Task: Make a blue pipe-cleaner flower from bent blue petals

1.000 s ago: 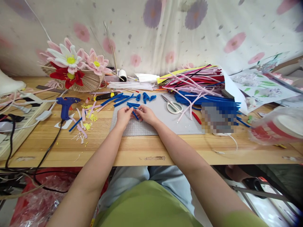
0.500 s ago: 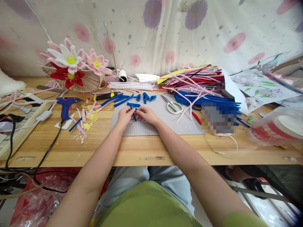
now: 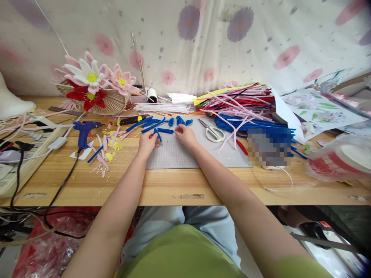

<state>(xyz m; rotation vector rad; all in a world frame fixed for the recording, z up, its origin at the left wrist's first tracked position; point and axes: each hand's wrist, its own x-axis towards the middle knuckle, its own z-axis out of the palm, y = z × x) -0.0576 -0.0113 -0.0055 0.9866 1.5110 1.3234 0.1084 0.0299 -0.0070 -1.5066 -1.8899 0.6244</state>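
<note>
Left grip (image 3: pixel 148 144), a bare hand: fingertips closed on one short blue fuzzy piece (image 3: pixel 158 135), which stands out slantwise from the fingers above the grey cutting mat (image 3: pixel 179 158); whether it is one strip or several is too small to tell. Right grip (image 3: pixel 185 136), likewise bare: fingertips drawn near together over the mat, apart from the left; whether anything thin sits between them cannot be told. Between the two, lying on the mat: a small group of short blue strips (image 3: pixel 165 130). Just beyond the right fingertips: curled blue pieces (image 3: pixel 180 121), apparently shaped. Beyond the left: longer blue lengths (image 3: pixel 146 122), running past the mat's far left corner. To the right, on the mat: scissors (image 3: pixel 213 133) with pale handles, lying free of either hand, and near them a heap of blue stems (image 3: pixel 239 124). Left of the mat, on the wooden tabletop (image 3: pixel 116 187): a blue glue gun (image 3: pixel 84 132), among pink and yellow scraps (image 3: pixel 109 148). Step in hand, as judged: sorting or shaping short blue pieces by fingertip, the curled ones seeming to be finished examples. Next move, as judged: calls for a steady left pinch and a light right one, precise enough to bend the held piece or take up a single strip without scattering its neighbours
</note>
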